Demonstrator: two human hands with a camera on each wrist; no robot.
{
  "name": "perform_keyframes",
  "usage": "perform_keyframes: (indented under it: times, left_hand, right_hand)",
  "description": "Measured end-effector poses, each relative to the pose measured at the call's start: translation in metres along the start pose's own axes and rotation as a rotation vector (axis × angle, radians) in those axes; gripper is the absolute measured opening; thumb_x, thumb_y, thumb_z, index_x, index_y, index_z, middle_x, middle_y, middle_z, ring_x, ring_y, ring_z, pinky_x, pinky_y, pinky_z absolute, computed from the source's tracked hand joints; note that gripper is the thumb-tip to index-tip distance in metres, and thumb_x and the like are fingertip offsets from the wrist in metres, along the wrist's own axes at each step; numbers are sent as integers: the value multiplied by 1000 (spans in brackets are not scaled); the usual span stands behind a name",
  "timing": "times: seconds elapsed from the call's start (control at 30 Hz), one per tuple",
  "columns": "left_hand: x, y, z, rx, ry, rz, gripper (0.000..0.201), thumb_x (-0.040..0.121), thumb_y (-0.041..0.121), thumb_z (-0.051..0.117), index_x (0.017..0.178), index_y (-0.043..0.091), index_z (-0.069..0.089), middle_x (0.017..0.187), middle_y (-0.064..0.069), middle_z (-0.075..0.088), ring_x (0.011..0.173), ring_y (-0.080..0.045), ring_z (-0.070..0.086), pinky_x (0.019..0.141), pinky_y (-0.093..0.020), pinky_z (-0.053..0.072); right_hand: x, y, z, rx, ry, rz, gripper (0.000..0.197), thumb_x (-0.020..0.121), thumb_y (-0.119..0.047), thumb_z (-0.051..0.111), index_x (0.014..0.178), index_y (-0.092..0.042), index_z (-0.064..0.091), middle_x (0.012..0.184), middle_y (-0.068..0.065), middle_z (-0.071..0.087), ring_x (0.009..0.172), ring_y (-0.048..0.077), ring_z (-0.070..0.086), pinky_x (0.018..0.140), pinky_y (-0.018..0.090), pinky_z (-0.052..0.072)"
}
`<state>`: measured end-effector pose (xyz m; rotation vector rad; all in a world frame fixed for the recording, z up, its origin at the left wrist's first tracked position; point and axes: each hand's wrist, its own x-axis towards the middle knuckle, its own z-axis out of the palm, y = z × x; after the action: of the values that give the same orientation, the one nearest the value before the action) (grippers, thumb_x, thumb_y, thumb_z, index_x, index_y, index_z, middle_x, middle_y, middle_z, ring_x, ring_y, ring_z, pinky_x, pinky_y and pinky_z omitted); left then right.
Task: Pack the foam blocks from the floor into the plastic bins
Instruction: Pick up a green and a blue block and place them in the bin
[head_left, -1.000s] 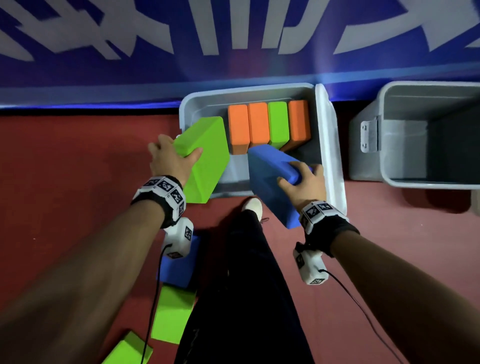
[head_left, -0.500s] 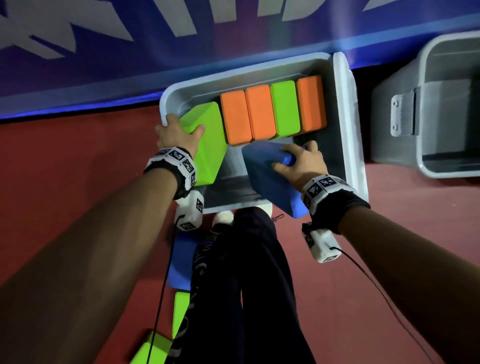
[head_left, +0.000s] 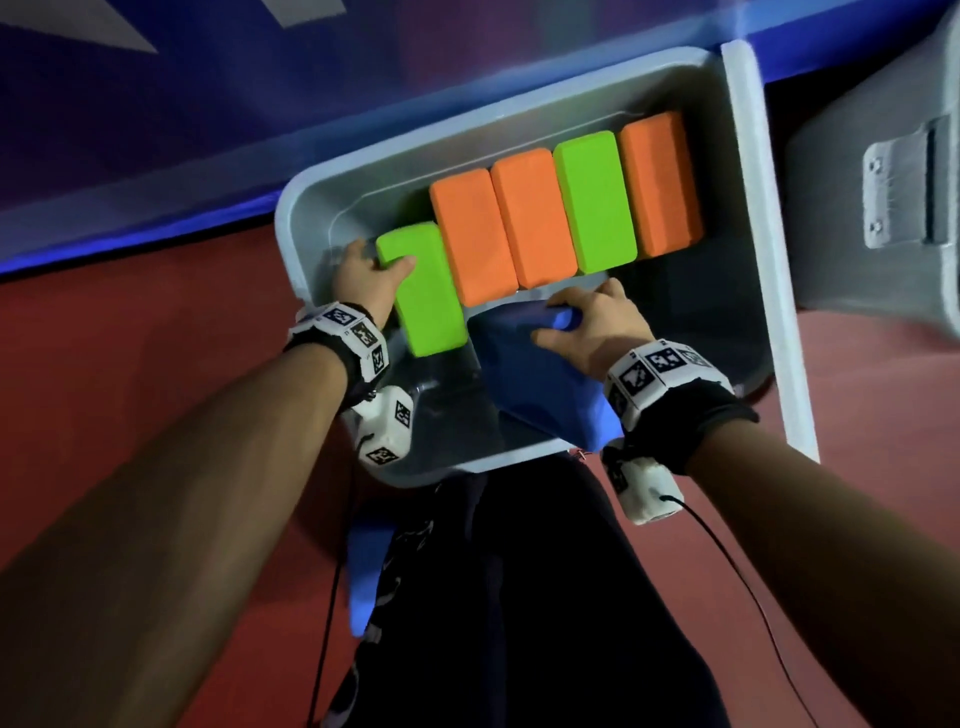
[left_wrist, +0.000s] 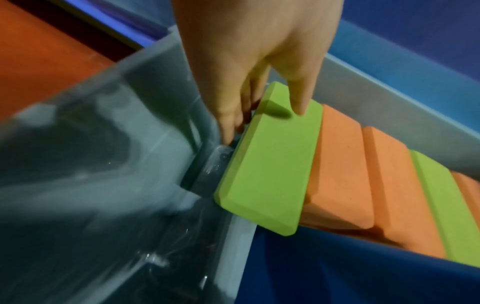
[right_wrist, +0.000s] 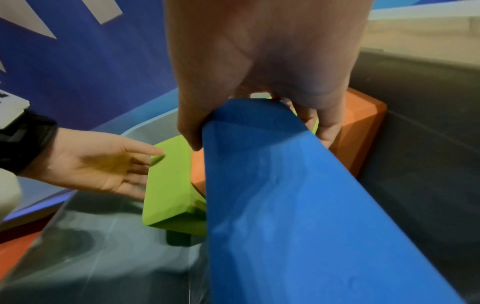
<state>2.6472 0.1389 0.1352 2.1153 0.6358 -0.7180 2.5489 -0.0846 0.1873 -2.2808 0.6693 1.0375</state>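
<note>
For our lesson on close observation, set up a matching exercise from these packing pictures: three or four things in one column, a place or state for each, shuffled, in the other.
Column A
1. blue block
2. left-end green block
3. second bin
4. right-end orange block

Column B
a. touched by the left hand
b. gripped by the right hand
c. nearest the first bin's right wall
d. beside the first bin

Pairs: 1-b, 2-a, 3-d, 4-c
</note>
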Motion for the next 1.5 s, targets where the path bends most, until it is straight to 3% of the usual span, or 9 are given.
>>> perform_keyframes:
  times: [0.1, 0.23, 0.47, 0.6, 0.8, 1.0, 1.2, 1.33, 1.5]
  left_hand:
    - [9, -13, 8, -160, -146, -108, 38, 86, 20, 67, 121, 12, 57, 109, -3, 63, 96, -22, 60, 89, -39, 51]
    - [5, -16, 14, -202, -330, -298, 45, 91, 42, 60, 127, 28, 37, 122, 3, 53, 99, -33, 60, 75, -57, 54]
    - [17, -32, 16, -354, -215, -335, 52, 85, 45, 66, 122, 10, 57, 126, -13, 59, 112, -30, 60, 70, -32, 59]
    - [8, -29, 25, -447, -323, -462, 76, 86, 56, 57, 148, 32, 21, 155, -11, 25, 121, -51, 47, 91, -57, 49]
    - [8, -32, 27, -530, -270, -356, 53, 92, 47, 55, 139, 28, 42, 129, -7, 60, 109, -29, 62, 77, -34, 53]
    - [8, -36, 17, -327, -378, -464, 90, 77, 75, 49, 149, 25, 26, 147, -6, 36, 129, -31, 43, 96, -58, 45]
    - [51, -105, 45, -325, -303, -488, 125, 26, 100, 51, 128, 28, 58, 130, -2, 61, 112, -31, 61, 94, -54, 48]
    - [12, -67, 42, -458, -374, -448, 97, 55, 86, 57, 134, 28, 51, 128, 7, 59, 112, -23, 62, 97, -49, 49]
    - [14, -75, 43, -417, -364, -423, 113, 39, 89, 66, 134, 29, 48, 137, 5, 53, 123, -26, 53, 98, -57, 43]
  right_hand:
    - [7, -1, 8, 6, 4, 6, 52, 74, -51, 66, 121, -33, 56, 117, 8, 41, 106, 34, 54, 98, 42, 45]
    - [18, -4, 12, -3, -13, 9, 51, 73, -52, 66, 120, -33, 56, 114, 7, 41, 104, 33, 54, 97, 41, 46]
    - [17, -11, 15, -64, -60, -18, 53, 73, -49, 68, 122, -32, 55, 128, 12, 38, 108, 36, 51, 98, 41, 44]
    - [19, -21, 24, -131, -102, -56, 58, 74, -53, 67, 127, -33, 51, 123, 11, 41, 111, 36, 48, 99, 38, 42]
    - [31, -51, 43, -237, -172, -150, 63, 75, -54, 65, 131, -33, 49, 130, 13, 38, 117, 37, 45, 101, 39, 41]
    - [28, -74, 81, -79, -128, -99, 94, 64, -67, 70, 133, -13, 36, 132, 14, 43, 119, 36, 45, 96, 43, 40]
    - [12, -53, 97, 245, -285, 0, 84, 85, -46, 64, 147, -12, 21, 140, 14, 46, 126, 29, 46, 98, 31, 38]
    - [11, -39, 118, 209, -271, 63, 62, 93, -51, 47, 136, -6, 38, 134, 17, 50, 124, 32, 47, 97, 34, 37]
    - [27, -38, 122, 129, -259, 39, 61, 94, -52, 43, 130, -3, 40, 129, 20, 52, 118, 35, 49, 92, 36, 38]
